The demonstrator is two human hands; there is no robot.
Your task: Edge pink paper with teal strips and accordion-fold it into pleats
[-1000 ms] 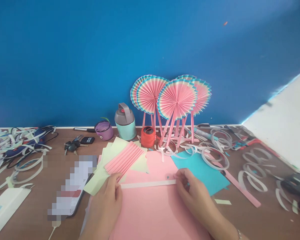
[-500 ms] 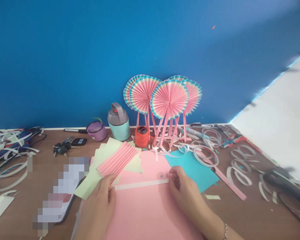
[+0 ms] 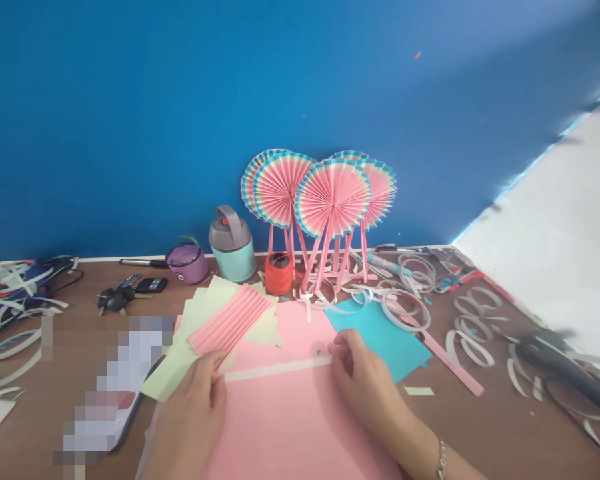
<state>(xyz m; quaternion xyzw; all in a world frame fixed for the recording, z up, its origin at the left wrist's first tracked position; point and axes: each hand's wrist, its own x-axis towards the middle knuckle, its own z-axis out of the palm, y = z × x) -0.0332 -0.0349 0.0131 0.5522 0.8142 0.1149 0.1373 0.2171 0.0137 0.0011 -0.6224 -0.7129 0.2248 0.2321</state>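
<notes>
A pink paper sheet (image 3: 290, 427) lies in front of me, with a white strip (image 3: 275, 369) running across it near its far edge. At the strip's left end, my left hand (image 3: 200, 393) is closed, thumb and fingers pinching the paper. Around the right end, my right hand (image 3: 363, 373) has curled fingers gripping the sheet; its fingertips are partly hidden. More pink paper (image 3: 300, 320) shows beyond the strip. Just past my left fingers, a pleated pink piece (image 3: 230, 319) rests on pale green sheets (image 3: 163, 373). A turquoise sheet (image 3: 385, 340) lies beyond my right hand.
Pink-and-blue paper fans (image 3: 333, 197) stand by the wall, beside red thread (image 3: 279, 273), a turquoise flask (image 3: 233, 257) and a purple pot (image 3: 187, 263). Keys (image 3: 115, 298) and a phone (image 3: 130, 413) lie left; tape rolls (image 3: 405, 310) and loose strips lie right.
The whole scene has shifted slightly left in view as the camera turned a little. Both hands keep their places at the strip's ends.
</notes>
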